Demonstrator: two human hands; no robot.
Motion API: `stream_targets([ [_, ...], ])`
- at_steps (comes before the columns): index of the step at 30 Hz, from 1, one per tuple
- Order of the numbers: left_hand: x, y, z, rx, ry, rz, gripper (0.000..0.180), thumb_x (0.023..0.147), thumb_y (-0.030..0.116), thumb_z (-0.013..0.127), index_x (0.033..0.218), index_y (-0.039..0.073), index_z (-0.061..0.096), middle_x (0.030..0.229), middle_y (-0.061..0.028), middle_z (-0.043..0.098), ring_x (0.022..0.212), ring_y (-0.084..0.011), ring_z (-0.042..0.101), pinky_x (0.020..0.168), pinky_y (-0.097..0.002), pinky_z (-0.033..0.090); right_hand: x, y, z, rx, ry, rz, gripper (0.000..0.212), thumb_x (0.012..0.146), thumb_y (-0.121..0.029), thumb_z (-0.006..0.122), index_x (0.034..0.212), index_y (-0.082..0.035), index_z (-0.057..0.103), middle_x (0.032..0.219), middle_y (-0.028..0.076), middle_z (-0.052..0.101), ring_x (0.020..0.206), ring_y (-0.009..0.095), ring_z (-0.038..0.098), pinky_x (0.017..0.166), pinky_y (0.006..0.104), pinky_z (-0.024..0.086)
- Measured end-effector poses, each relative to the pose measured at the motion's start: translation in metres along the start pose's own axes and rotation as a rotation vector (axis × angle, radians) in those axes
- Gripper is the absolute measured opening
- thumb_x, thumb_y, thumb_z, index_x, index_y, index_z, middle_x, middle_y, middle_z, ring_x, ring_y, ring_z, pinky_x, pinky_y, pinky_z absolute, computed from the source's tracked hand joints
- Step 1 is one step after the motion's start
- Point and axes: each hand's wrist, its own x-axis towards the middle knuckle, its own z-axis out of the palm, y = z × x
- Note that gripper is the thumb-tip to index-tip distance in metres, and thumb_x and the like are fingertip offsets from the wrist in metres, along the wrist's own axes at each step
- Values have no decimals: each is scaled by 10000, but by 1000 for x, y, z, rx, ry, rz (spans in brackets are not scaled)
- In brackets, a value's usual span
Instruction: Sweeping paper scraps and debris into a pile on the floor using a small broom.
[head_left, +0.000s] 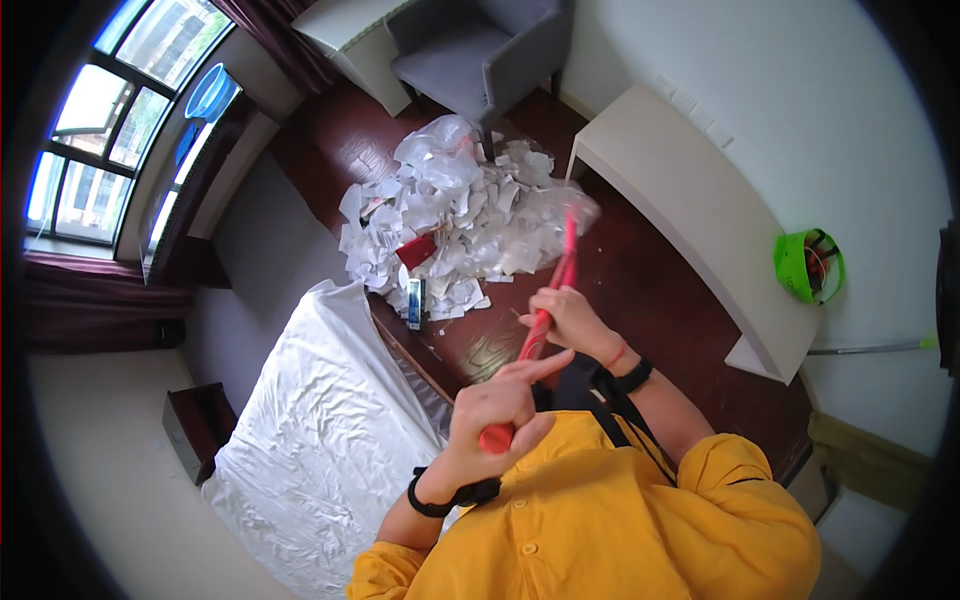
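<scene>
A broom with a red handle (539, 330) slants across the middle, away from my yellow shirt. My left hand (492, 405) is wrapped around its near end, the index finger stretched out along one side and the rounded red tip poking out below. Further along the handle, my right hand (565, 318) grips it with closed fingers. The broom's far end is blurred and lies at the right edge of a big heap of torn white paper and clear plastic (460, 205). In the heap sits a dark red box-like piece (416, 251); a small blue-and-white carton (415, 303) stands at its near edge.
A bed with a white sheet (310, 420) fills the left. Behind the heap stands a grey armchair (470, 60). To the right, a long pale desk (690, 190) carries a green bag (808, 268). The floor (680, 310) is dark red wood.
</scene>
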Motion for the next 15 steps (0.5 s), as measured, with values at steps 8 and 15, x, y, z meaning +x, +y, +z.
stream_targets([
  [8, 98, -141, 41, -100, -71, -282, 278, 885, 27, 677, 701, -19, 474, 720, -122, 514, 1200, -257, 585, 919, -293, 451, -33, 166, -18, -12, -147, 311, 146, 793, -174, 673, 719, -67, 605, 764, 159, 632, 766, 378, 632, 683, 481, 480],
  [15, 161, -210, 48, -137, 55, -360, 244, 866, -14, 616, 666, -23, 478, 743, -130, 565, 826, -169, 580, 838, -307, 475, -4, 241, 10, 86, -87, 280, 280, 808, -285, 709, 709, -67, 563, 718, 151, 569, 726, 357, 590, 619, 437, 450],
])
